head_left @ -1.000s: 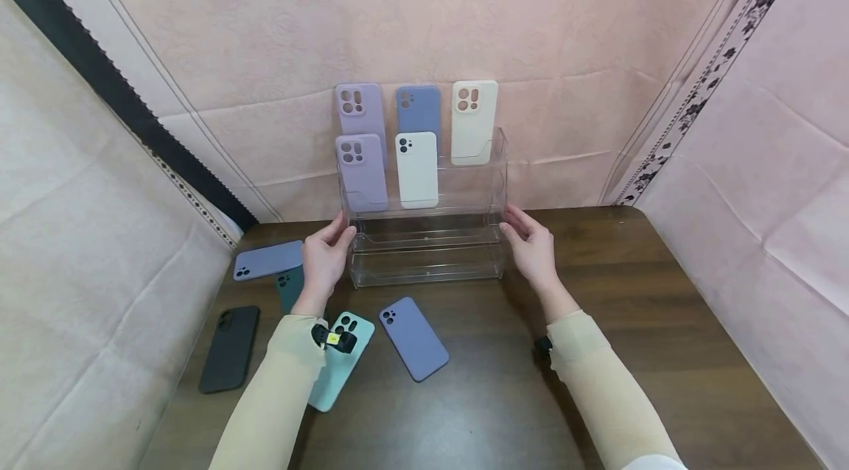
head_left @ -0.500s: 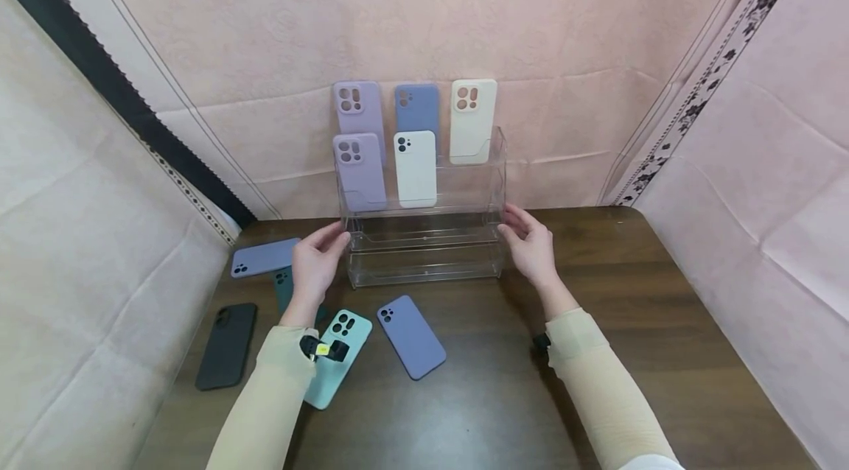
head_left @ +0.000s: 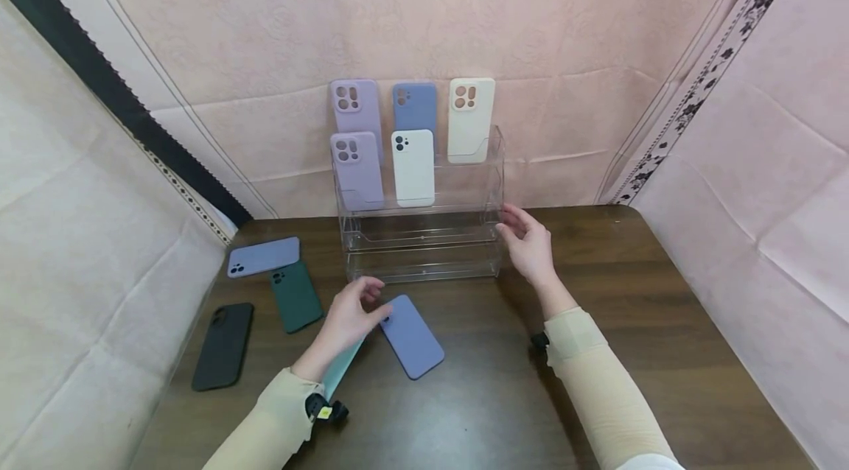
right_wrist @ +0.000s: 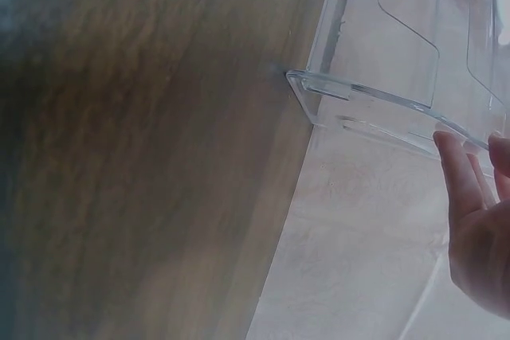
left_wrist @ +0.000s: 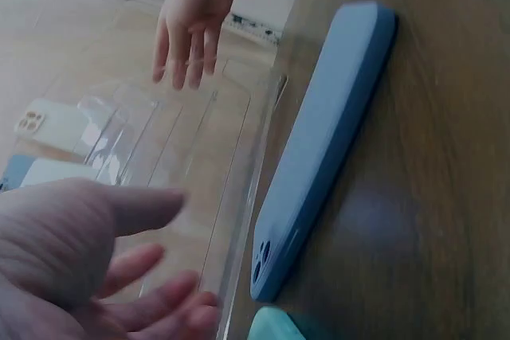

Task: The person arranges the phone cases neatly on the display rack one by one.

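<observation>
My left hand (head_left: 354, 315) reaches over the table with loosely bent fingers and nothing between them. Its thumb overlaps the camera end of a periwinkle phone case (head_left: 413, 341), which lies flat. Beneath that hand and wrist, a mint phone case (head_left: 343, 365) is mostly hidden. My right hand (head_left: 530, 249) touches the right side wall of a clear tiered display rack (head_left: 431, 241); in the right wrist view its fingertips (right_wrist: 443, 138) are at the rack's edge. Upper tiers hold upright cases: a lilac one (head_left: 358, 172) and a white one (head_left: 414, 168) in front.
Behind those stand another lilac case (head_left: 354, 103), a blue case (head_left: 416, 105) and a cream case (head_left: 470, 116). On the table's left lie a light blue case (head_left: 264, 257), a dark green case (head_left: 295, 297) and a black case (head_left: 222, 346). Fabric walls (head_left: 424, 13) enclose the table.
My left hand has left the rack's left side and moved down and right, over the mint and periwinkle cases, uncovering the green case. The right hand stays at the rack.
</observation>
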Demonstrator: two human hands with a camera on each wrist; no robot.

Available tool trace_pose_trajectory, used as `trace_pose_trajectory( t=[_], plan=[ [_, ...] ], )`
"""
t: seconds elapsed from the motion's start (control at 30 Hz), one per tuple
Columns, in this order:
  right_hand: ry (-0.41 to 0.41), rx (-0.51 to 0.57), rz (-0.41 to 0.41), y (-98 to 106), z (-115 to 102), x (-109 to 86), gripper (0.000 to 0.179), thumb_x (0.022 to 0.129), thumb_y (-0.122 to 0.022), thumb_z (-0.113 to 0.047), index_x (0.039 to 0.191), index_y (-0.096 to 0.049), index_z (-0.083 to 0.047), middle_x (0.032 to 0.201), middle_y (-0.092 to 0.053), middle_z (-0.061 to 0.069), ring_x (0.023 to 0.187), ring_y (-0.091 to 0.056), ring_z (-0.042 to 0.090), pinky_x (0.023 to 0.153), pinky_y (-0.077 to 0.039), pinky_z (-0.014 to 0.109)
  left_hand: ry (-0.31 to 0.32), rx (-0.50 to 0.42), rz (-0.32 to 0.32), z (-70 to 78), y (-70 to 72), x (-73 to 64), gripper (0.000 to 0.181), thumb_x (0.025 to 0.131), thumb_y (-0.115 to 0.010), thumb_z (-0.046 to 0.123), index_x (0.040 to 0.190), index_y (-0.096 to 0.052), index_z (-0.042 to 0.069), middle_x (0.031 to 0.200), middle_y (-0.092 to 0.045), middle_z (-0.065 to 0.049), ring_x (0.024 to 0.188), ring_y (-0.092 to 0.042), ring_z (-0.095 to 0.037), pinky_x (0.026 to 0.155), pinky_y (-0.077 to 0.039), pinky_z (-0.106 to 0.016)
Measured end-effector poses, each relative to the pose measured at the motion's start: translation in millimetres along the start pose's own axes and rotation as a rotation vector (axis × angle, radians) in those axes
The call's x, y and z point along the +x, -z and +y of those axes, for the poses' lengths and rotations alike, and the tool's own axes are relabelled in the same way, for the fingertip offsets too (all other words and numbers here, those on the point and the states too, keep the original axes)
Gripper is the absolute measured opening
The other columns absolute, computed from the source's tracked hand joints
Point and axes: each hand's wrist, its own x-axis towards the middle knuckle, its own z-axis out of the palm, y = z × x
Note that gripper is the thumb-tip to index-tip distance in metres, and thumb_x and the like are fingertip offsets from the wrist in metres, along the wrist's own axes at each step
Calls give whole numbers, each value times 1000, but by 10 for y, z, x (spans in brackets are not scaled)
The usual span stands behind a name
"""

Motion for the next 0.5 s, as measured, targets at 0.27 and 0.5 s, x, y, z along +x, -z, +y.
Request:
trace_pose_trajectory(
  t=[0.27, 0.5],
  plan=[
    [-7, -5, 9, -2, -31, -14, 43, 101, -69, 7, 143, -62, 8, 132, -68, 33, 115, -70, 48, 77, -56, 10, 21, 128, -136, 6, -139, 73, 59, 85, -95, 21, 133, -65, 4, 120, -66, -9, 112, -63, -30, 97, -56, -48],
    [-6, -10, 8, -4, -5, 1, 43, 100, -70, 6, 142, -63, 8, 132, -68, 33, 115, -71, 48, 78, -58, 14, 32, 199, -190, 20, -139, 144, 68, 75, -101, 23, 130, -67, 3, 118, -66, -12, 111, -62, -31, 96, -55, -50]
  ],
)
